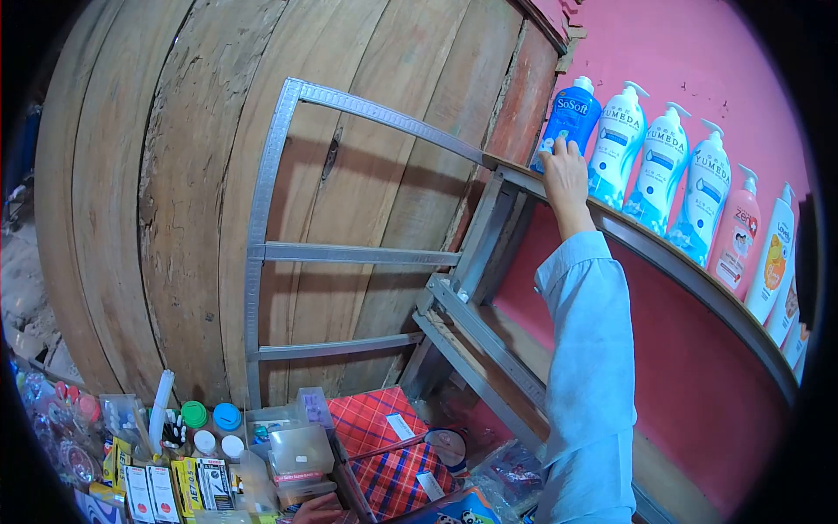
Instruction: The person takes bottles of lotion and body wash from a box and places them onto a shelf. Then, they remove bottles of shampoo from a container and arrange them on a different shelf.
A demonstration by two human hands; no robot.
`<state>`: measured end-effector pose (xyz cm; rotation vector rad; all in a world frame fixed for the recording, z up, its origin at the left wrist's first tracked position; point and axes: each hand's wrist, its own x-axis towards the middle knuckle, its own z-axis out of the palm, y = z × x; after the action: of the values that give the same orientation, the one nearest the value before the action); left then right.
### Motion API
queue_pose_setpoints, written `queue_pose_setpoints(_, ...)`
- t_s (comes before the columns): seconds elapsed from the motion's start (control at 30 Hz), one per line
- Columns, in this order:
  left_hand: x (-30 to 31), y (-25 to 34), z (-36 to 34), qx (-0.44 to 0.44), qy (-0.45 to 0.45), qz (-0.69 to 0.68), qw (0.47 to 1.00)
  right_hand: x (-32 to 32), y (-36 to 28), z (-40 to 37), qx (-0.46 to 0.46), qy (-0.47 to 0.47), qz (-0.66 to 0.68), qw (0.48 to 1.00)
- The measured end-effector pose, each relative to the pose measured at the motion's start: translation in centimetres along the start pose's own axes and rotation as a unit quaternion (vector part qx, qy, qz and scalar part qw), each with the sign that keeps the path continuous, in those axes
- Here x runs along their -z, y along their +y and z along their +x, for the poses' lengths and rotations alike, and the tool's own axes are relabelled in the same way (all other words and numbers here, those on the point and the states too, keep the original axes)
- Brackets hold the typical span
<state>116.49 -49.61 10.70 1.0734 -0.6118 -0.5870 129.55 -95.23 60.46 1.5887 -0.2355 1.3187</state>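
While stretched up, right hand point(566, 177) touches blue bottle point(573, 112)

Single view — head-worn camera, wide fisheye lens, dark rounded border. It faced forward and somewhat upward, close to a plank wall point(175, 175) and a pink wall point(698, 375); the shelf point(681, 275) was near enough that the right hand point(566, 175) reached it — stall goods point(201, 472) lined the bottom edge.

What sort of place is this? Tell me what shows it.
Probably a small shop or stall: pump bottles lined on a shelf, the right hand on the blue bottle, and packaged small goods laid out below.
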Motion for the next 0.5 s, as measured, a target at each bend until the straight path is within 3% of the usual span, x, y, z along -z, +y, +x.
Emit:
queue_pose_setpoints(0.1,0.3,0.6,-0.2,0.059,0.001,0.004,0.998,-0.3,0.2,-0.1,-0.004,-0.01,0.008,1.0)
queue_pose_setpoints(0.2,-0.2,0.8,0.0,0.013,0.019,0.01,1.0,-0.3,0.2,-0.1,-0.017,-0.034,0.013,0.999)
queue_pose_setpoints(0.3,0.1,1.5,-0.1,0.099,-0.003,0.002,0.995,-0.1,0.3,-0.1,-0.011,-0.048,0.023,0.999)
queue_pose_setpoints(0.5,-1.1,2.7,-0.9,-0.027,-0.01,0.006,1.0,1.8,0.2,-1.1,0.011,0.053,0.148,0.987)
